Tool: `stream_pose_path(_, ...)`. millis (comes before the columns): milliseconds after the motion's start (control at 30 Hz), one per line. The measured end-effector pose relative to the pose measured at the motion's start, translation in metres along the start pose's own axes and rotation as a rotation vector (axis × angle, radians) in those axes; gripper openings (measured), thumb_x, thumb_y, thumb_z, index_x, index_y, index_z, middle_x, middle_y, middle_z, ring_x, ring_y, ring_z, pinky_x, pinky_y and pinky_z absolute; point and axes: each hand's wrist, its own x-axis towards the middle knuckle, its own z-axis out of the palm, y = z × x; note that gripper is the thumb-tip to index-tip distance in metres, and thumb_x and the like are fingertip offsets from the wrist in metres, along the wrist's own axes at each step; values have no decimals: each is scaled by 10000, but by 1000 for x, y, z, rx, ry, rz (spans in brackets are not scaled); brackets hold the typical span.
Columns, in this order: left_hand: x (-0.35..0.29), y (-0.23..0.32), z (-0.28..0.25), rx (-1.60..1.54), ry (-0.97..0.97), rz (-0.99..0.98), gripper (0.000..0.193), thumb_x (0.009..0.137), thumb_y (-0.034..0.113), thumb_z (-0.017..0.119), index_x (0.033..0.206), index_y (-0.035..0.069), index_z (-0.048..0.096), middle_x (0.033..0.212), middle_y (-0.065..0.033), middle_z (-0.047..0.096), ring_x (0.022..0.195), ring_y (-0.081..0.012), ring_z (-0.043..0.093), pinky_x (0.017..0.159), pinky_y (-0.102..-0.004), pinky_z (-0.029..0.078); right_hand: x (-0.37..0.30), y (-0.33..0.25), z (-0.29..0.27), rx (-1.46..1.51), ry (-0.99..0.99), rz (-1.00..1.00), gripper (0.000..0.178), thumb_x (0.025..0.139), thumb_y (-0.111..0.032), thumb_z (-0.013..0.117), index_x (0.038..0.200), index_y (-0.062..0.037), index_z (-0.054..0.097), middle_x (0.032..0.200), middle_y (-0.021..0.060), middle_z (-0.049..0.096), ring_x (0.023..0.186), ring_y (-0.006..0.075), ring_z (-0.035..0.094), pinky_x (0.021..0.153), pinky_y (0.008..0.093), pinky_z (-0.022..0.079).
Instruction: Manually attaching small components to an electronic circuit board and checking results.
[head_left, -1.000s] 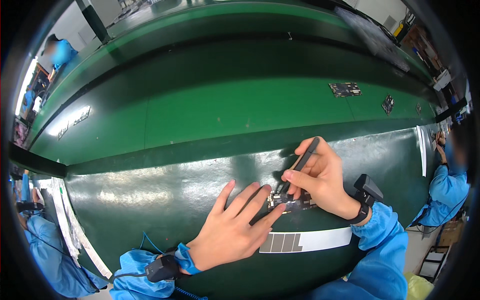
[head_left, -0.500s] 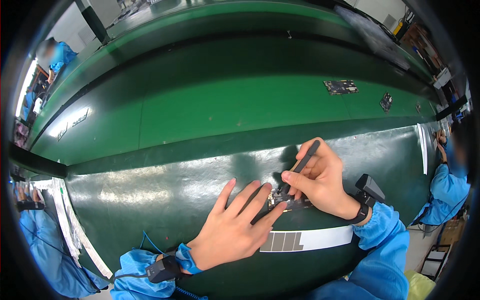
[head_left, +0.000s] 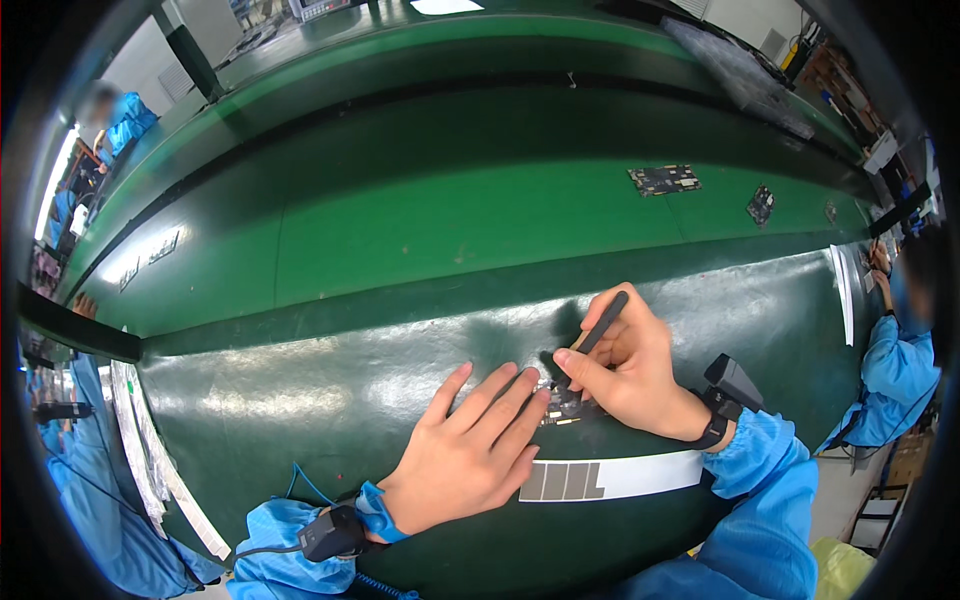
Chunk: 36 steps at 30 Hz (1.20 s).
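Note:
My right hand is closed round a slim black pen-like tool, its top end slanting up and right. The tool's lower end points down at a small dark circuit board on the green bench mat; its very tip cannot be made out. My left hand lies flat, palm down and fingers spread, with the fingertips over the board's left edge, covering part of it. Just below the board lies a white strip with grey rectangular stickers at its left end.
On the raised green shelf rest a larger dark board and a smaller one. White strips and clear-backed strips edge the mat. Co-workers in blue sleeves sit at both sides. A blue coiled cord runs from my left wrist.
My left index finger has drawn back to the left, uncovering more of the board. My right hand and its tool have shifted slightly left and down. The whole view has moved a little.

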Motion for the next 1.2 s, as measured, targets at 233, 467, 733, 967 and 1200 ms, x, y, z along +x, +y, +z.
stream_pose_path(233,-1,1,-7,93,1,45,521,828,248,708,1311,64,638,1360,-109,591,1246,-279,556,1090,-488,390,-6,0,9,-70,25,-117,325,851,31,754,1037,-4,490,734,34,637,629,58,652,507,215,487)
stream_pose_path(467,-2,3,-5,147,33,71,508,806,218,703,1283,57,642,1325,-109,603,1190,-290,567,1023,-476,441,-63,-49,-27,16,184,-154,353,863,122,707,1106,17,473,900,131,679,790,150,706,641,255,594)
stream_pose_path(733,-15,41,-2,-112,-17,368,466,737,235,754,1183,103,717,1085,-63,621,1006,-234,614,990,-453,472,-142,-13,-27,193,135,79,341,860,126,725,1096,21,501,984,174,717,949,234,738,790,334,640)
stream_pose_path(967,-11,54,4,-13,-141,391,540,753,356,766,1272,217,710,1135,-21,579,1069,-198,541,1020,-504,435,-141,-7,-31,-29,7,56,369,853,128,736,1084,-1,478,1028,205,704,912,209,736,748,297,632)
stream_pose_path(1200,-8,57,3,-29,-157,376,536,751,352,773,1265,216,708,1157,-21,569,1072,-205,535,1022,-507,430,-126,-20,-35,247,132,169,335,867,58,765,1074,-11,511,867,116,726,728,101,698,601,226,555)
